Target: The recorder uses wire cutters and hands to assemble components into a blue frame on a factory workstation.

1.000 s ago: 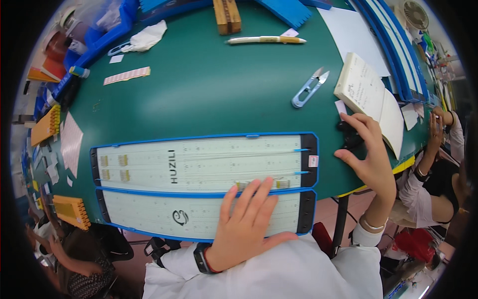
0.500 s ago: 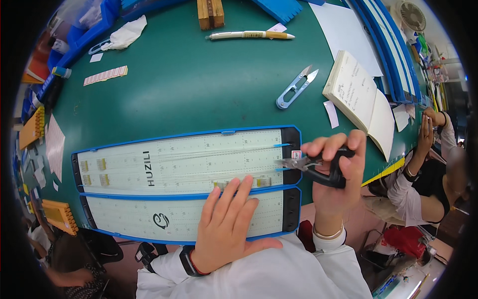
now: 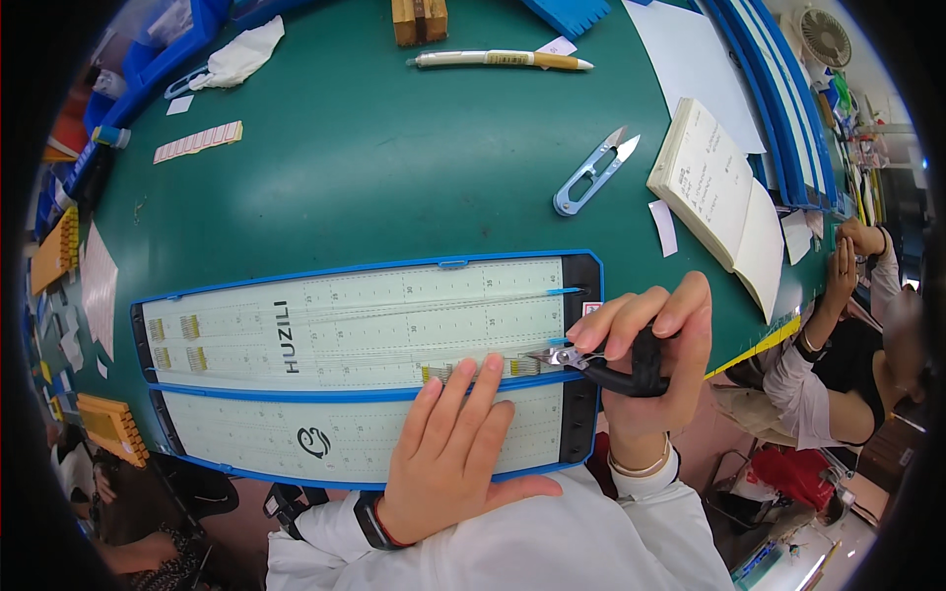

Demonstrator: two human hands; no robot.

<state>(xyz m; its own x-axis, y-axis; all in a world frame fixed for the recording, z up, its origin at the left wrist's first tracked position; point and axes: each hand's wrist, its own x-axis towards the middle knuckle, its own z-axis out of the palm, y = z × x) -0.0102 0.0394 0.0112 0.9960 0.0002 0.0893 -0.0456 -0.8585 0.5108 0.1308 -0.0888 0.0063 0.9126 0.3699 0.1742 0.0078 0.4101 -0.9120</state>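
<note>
A long, blue-edged fishing rig case (image 3: 379,284) lies opened in front of me, its two pale leaves marked with ruler scales. Thin lines stretch along the far leaf, with light-blue ends near its dark right end. Clusters of small hooks (image 3: 197,358) sit at its left, and another hook cluster (image 3: 525,366) lies near the fold. My left hand (image 3: 443,463) rests flat across the fold, fingers outstretched, its fingertips partly covering more hooks. My right hand (image 3: 682,360) grips black-handled nippers (image 3: 562,357), whose metal jaws are over the far leaf just right of the hook cluster.
Beyond the case lie blue thread snips (image 3: 596,172), an open notebook (image 3: 714,187), a pen (image 3: 498,60), a wooden block (image 3: 419,22) and a sticker strip (image 3: 197,142). Blue cases (image 3: 778,98) stand at far right. Another person's hands (image 3: 849,251) are at the right.
My right hand has brought the nippers nearer to me, from the light-blue line end down toward the hook cluster by the fold. My left hand stays in place on the case.
</note>
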